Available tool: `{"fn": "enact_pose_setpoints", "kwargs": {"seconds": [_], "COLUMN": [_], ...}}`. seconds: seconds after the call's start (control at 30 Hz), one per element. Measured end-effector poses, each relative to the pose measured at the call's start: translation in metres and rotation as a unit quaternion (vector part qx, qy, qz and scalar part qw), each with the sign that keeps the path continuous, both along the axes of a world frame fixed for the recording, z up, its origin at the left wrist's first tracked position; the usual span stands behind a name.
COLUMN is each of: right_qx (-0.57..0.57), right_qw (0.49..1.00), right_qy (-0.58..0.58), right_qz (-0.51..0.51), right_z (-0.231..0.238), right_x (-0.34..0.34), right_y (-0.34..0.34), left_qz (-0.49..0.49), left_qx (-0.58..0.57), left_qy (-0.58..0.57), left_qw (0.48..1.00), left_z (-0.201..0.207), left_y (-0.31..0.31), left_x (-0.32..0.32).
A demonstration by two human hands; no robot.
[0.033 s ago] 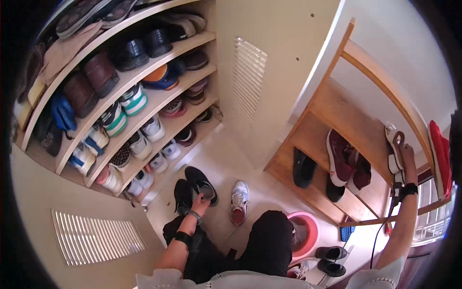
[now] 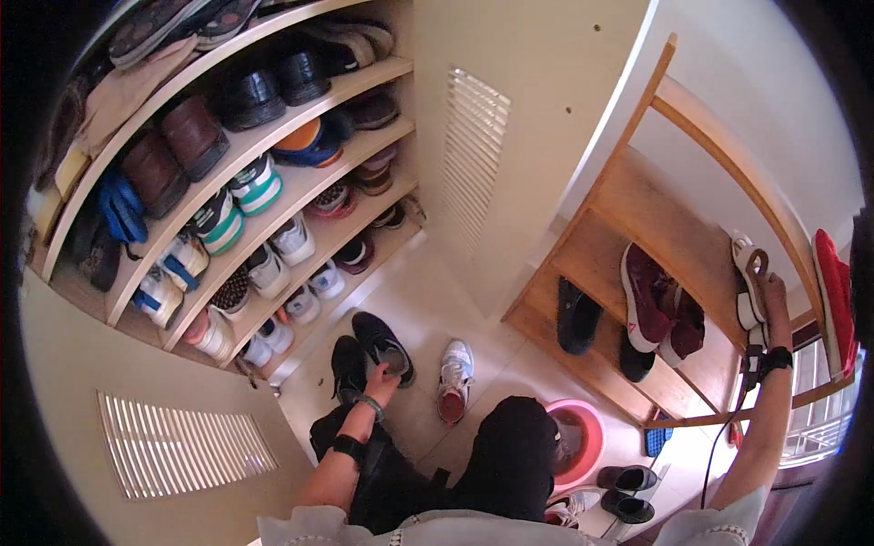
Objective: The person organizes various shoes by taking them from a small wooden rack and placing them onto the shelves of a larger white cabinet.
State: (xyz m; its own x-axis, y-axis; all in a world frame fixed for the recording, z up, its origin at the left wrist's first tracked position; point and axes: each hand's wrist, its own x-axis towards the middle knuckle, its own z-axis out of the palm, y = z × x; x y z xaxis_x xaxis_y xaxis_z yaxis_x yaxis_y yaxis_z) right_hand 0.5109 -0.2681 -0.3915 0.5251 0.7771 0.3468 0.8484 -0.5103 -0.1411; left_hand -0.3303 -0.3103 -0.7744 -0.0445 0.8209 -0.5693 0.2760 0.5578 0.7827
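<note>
At the wooden rack (image 2: 628,205), right grip (image 2: 775,296) pinches white sandal (image 2: 747,309); left grip (image 2: 381,386) pinches black shoe (image 2: 371,333)

The bent right knee (image 2: 514,432) points forward beneath the torso, and the left thigh (image 2: 378,482) lies to the left of it. The left forearm (image 2: 330,478) is left of the knee, slanting forward and inward. The left hand (image 2: 383,386) reaches down, forward and left of the knee, its fingers bent and their tips hidden. The right forearm (image 2: 763,437), well to the right of the knee, is held up and almost straight with its wrist. The right hand (image 2: 774,296) is farther forward of the knee than the left, fingers bunched; how tightly either hand closes is unclear.
</note>
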Motion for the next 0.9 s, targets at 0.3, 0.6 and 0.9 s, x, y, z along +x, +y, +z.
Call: {"fn": "enact_pose_setpoints", "kwargs": {"seconds": [0.3,0.6,0.9], "right_qx": [-0.096,0.044,0.092], "right_qw": [0.958,0.992,0.923], "right_qy": [-0.234,0.056,0.242], "right_qz": [0.135,0.102,0.284], "right_z": [0.019,0.05,0.049], "right_x": [-0.086,-0.217,-0.373], "right_y": [-0.004,0.003,-0.085], "left_qz": [-0.065,-0.004,-0.015], "left_qx": [0.079,0.014,0.068], "left_qy": [-0.146,-0.075,0.01], "left_qw": [0.984,0.997,0.998], "left_z": [-0.051,-0.051,-0.055], "left_y": [0.014,0.01,0.002], "left_x": [0.001,-0.01,-0.019]}}
